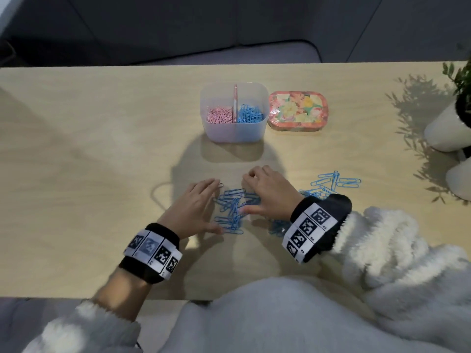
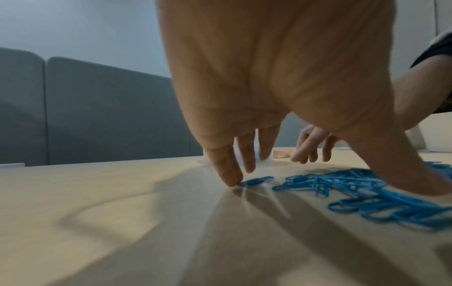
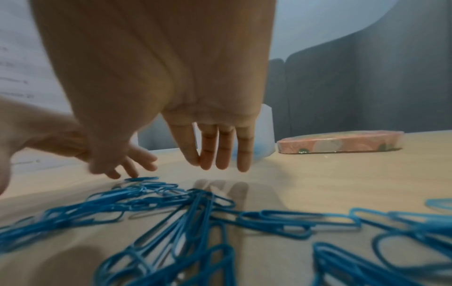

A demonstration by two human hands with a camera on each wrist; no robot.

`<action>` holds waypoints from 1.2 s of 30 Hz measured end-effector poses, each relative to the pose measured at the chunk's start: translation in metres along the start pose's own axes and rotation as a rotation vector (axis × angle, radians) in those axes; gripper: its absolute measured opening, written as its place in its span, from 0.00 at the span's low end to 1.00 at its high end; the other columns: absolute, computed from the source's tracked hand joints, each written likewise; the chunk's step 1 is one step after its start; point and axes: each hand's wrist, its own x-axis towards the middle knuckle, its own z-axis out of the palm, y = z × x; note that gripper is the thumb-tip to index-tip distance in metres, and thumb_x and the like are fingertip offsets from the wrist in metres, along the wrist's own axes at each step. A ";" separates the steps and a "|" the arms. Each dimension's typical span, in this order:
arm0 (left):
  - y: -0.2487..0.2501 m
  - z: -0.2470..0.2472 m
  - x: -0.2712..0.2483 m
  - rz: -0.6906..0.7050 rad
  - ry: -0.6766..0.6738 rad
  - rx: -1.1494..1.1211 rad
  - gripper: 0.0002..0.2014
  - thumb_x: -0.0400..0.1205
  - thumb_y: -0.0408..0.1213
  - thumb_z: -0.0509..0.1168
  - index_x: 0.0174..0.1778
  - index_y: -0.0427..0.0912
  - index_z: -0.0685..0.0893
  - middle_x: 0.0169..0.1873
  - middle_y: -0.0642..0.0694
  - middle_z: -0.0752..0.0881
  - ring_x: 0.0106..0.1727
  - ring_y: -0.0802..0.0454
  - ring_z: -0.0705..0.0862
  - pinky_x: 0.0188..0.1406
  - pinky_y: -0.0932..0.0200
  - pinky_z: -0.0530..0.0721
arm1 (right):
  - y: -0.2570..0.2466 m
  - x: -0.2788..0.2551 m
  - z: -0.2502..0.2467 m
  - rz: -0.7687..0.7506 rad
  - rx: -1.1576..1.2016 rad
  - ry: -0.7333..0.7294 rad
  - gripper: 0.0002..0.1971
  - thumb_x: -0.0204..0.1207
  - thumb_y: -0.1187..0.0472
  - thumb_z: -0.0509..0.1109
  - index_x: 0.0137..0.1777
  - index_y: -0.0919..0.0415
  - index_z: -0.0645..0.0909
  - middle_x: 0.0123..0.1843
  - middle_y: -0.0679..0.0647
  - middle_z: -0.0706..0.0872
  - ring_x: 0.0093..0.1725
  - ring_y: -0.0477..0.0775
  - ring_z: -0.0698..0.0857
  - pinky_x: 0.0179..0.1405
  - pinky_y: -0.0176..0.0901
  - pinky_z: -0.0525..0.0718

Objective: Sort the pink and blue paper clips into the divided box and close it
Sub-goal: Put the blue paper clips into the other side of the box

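The blue clips (image 1: 230, 210) are lying in a loose tangle near the middle of the table's (image 1: 89, 149) near edge, with a smaller scatter (image 1: 334, 183) sitting toward the right edge; no pink ones are showing on the wood. Thin, light and springy wire like this is likely sliding easily on the smooth top and snagging loop in loop, so raking a bunch together and pinching it from both sides looks surer than lifting singles. The left hand (image 1: 195, 208) is resting with fingers (image 2: 226, 168) straight, tips on the wood at the pile's left flank, holding nothing. The right hand (image 1: 267, 197) is hovering over the pile's right side, fingers (image 3: 221, 151) relaxed and hanging down, also empty. The box (image 1: 234, 132) is standing open toward the far edge, pink clips (image 1: 219, 115) lying left of its divider (image 1: 235, 103) and blue ones on the right. The lid (image 1: 298, 109) is lying just beside it on the right.
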 end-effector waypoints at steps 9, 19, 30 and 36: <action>0.020 0.007 0.020 -0.069 0.137 -0.071 0.21 0.73 0.38 0.71 0.61 0.38 0.80 0.55 0.39 0.80 0.55 0.41 0.78 0.56 0.50 0.75 | -0.034 0.010 0.016 -0.003 0.018 0.021 0.26 0.71 0.47 0.69 0.65 0.62 0.73 0.61 0.59 0.74 0.62 0.61 0.72 0.59 0.51 0.72; 0.033 0.007 0.026 -0.137 0.192 -0.128 0.10 0.75 0.31 0.67 0.52 0.35 0.84 0.47 0.37 0.84 0.51 0.39 0.81 0.47 0.55 0.72 | -0.011 0.008 0.015 0.003 0.097 0.047 0.10 0.75 0.68 0.64 0.56 0.65 0.79 0.55 0.62 0.80 0.59 0.63 0.76 0.54 0.52 0.72; 0.039 -0.003 0.030 -0.194 0.200 -0.233 0.10 0.76 0.32 0.68 0.52 0.37 0.85 0.46 0.37 0.86 0.49 0.40 0.82 0.46 0.55 0.72 | 0.031 0.021 -0.084 0.255 0.701 0.178 0.04 0.73 0.68 0.71 0.42 0.71 0.85 0.37 0.56 0.85 0.31 0.45 0.80 0.35 0.26 0.78; 0.049 -0.030 0.045 -0.125 0.316 -0.280 0.08 0.77 0.31 0.67 0.51 0.37 0.85 0.45 0.39 0.87 0.43 0.46 0.81 0.41 0.63 0.68 | 0.058 0.087 -0.138 0.444 0.717 0.300 0.07 0.68 0.69 0.76 0.46 0.68 0.85 0.36 0.57 0.84 0.20 0.38 0.78 0.30 0.36 0.81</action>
